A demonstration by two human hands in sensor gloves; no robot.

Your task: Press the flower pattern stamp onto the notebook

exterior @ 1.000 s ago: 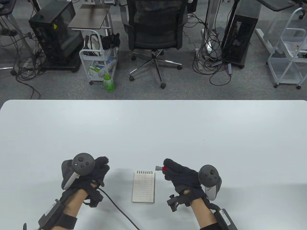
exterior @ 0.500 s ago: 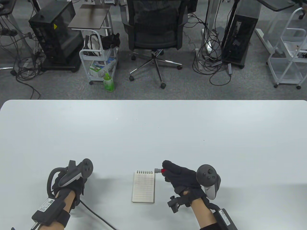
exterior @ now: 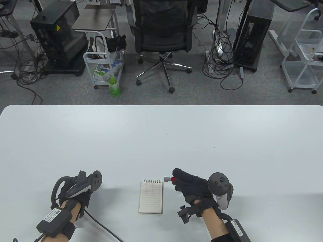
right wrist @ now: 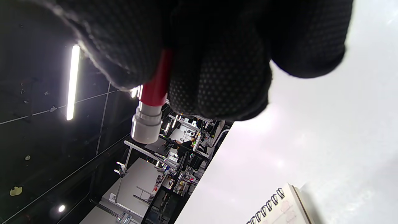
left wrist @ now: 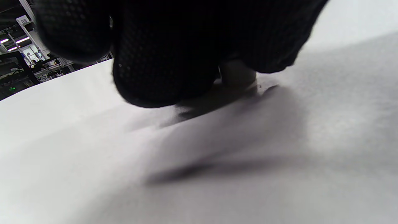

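Stamp (exterior: pixel 168 179) pinched in your right hand (exterior: pixel 191 185) points at the notebook (exterior: pixel 151 198), ready to press; your left hand (exterior: pixel 75 194) pins something small on the table (exterior: pixel 161 141).

Beyond my hands I see grey carpet (exterior: pixel 75 93), a black mesh office chair (exterior: pixel 162 30) straight ahead, a white wire cart (exterior: pixel 104 65) ahead-left, and computer towers (exterior: pixel 56 37) with tangled cables (exterior: pixel 222 63).

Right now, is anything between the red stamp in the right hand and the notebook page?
Nothing visible: the right hand holds the red, grey-tipped stamp beside the small spiral-bound notebook, whose lined page lies uncovered; the left hand rests well aside.
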